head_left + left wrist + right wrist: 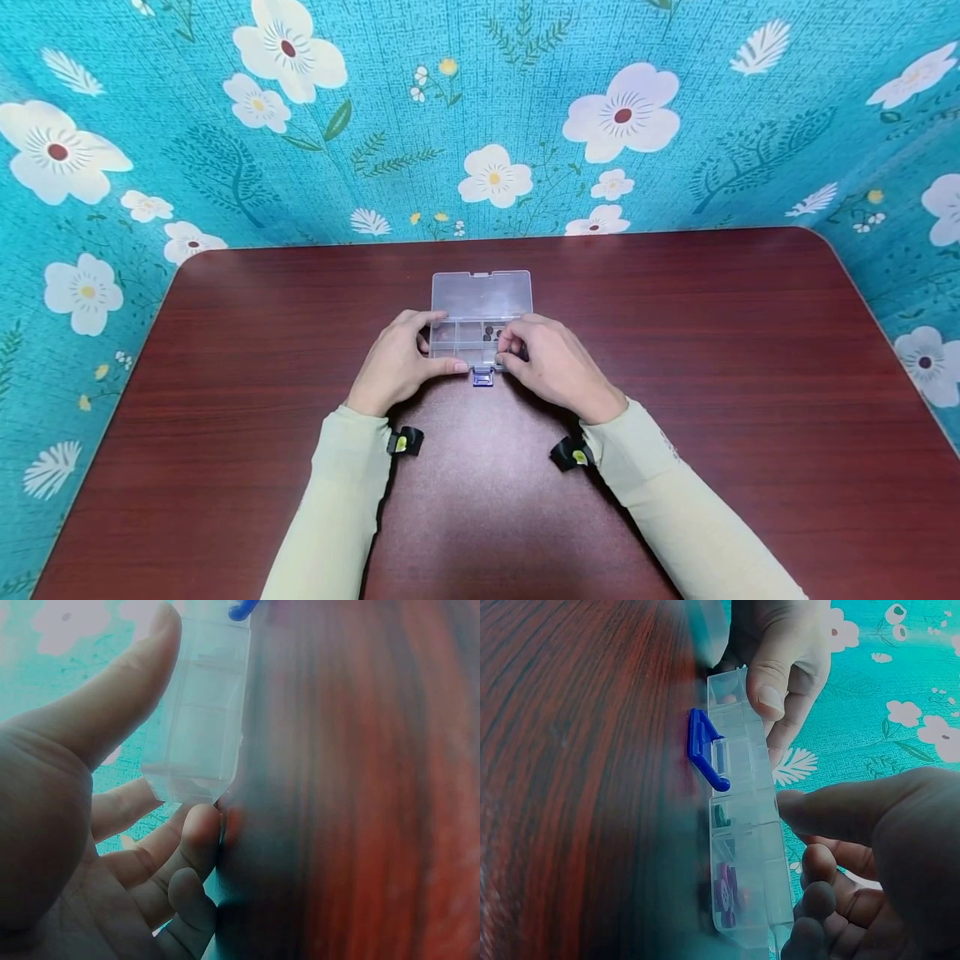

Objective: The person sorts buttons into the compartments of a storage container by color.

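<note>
A clear plastic compartment box (470, 333) lies on the table with its lid (482, 293) open at the back and a blue latch (483, 378) hanging at the front. My left hand (399, 358) grips the box's left end, thumb along the front edge and index finger at the back. Over the right-hand compartments my right hand (551, 354) has its fingers curled, thumb tip at the front rim; I cannot tell whether they pinch anything. Small dark round pieces (489, 332) lie in a back compartment. The right wrist view shows a purple button (725, 896) and a green piece (721, 816) inside.
The dark red wooden table (247, 350) extends around the box on every side. A turquoise floral cloth (420, 108) rises behind its back edge and at both sides. Black bands (406, 441) circle both wrists over pale sleeves (337, 500).
</note>
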### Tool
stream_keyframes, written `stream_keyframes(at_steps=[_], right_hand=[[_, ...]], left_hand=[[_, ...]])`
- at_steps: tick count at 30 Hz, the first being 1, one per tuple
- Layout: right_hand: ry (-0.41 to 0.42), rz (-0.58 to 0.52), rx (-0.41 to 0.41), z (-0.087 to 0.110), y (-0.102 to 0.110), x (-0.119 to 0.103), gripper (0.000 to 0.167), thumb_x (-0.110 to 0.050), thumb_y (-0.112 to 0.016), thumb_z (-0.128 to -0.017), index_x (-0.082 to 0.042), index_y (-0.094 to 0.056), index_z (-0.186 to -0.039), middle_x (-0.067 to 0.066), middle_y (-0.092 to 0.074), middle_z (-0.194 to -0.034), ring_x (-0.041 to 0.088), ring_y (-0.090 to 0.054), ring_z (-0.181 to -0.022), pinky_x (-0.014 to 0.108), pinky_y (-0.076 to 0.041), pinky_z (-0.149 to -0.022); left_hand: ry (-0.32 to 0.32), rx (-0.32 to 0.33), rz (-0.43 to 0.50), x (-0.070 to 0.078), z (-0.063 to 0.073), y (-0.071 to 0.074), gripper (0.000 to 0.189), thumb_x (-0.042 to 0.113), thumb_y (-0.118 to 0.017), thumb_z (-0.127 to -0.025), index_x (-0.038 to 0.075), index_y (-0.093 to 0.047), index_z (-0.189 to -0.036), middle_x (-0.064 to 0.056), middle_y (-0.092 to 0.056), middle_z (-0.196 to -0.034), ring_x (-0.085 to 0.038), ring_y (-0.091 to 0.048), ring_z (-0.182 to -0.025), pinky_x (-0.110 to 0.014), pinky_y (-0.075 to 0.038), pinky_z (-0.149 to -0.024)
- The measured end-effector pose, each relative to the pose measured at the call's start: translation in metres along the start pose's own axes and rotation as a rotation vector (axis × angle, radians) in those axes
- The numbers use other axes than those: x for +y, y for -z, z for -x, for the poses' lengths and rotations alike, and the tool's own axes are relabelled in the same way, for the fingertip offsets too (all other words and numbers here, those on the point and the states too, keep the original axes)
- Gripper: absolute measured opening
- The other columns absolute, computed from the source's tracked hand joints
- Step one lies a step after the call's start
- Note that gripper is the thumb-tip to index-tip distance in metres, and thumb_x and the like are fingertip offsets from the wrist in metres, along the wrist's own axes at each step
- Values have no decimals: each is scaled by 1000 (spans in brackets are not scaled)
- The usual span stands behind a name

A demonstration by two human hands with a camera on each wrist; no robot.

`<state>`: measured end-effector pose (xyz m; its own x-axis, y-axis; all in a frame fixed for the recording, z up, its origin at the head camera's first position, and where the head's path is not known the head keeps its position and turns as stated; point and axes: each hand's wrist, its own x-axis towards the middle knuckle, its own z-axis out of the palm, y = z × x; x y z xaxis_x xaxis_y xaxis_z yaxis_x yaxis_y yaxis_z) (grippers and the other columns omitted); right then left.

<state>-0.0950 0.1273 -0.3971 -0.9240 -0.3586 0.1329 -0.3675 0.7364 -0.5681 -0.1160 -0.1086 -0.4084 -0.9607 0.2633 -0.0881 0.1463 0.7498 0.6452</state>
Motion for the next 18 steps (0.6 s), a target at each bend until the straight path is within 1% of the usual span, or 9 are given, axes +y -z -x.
stream_keyframes(at_steps=[9,15,18], right_hand=[[1,-21,-11,1,1,-1,9,-13,-75,-87,-18,-67,-84,-6,-57,-81,10,-52,-73,30,-43,-69],[-6,-22,-1,1,5,-2,9,-14,-76,-87,-18,-69,-84,-6,-58,-82,11,-54,-74,31,-44,-69],[-1,-25,6,2,7,-3,9,-14,-76,-87,-18,-68,-84,-6,-58,-82,11,-54,-74,30,-44,-70]], left_hand=[[7,-4,-1,0,2,0,81,48,-89,-72,19,-58,-142,-3,-55,-99,-19,-52,-84,-36,-42,-77],[6,-4,1,1,1,0,81,48,-89,-72,19,-58,-141,-4,-55,-102,-19,-53,-85,-36,-42,-77],[10,-3,3,1,1,0,81,48,-89,-72,19,-58,-141,-4,-55,-101,-19,-53,-85,-36,-42,-77]])
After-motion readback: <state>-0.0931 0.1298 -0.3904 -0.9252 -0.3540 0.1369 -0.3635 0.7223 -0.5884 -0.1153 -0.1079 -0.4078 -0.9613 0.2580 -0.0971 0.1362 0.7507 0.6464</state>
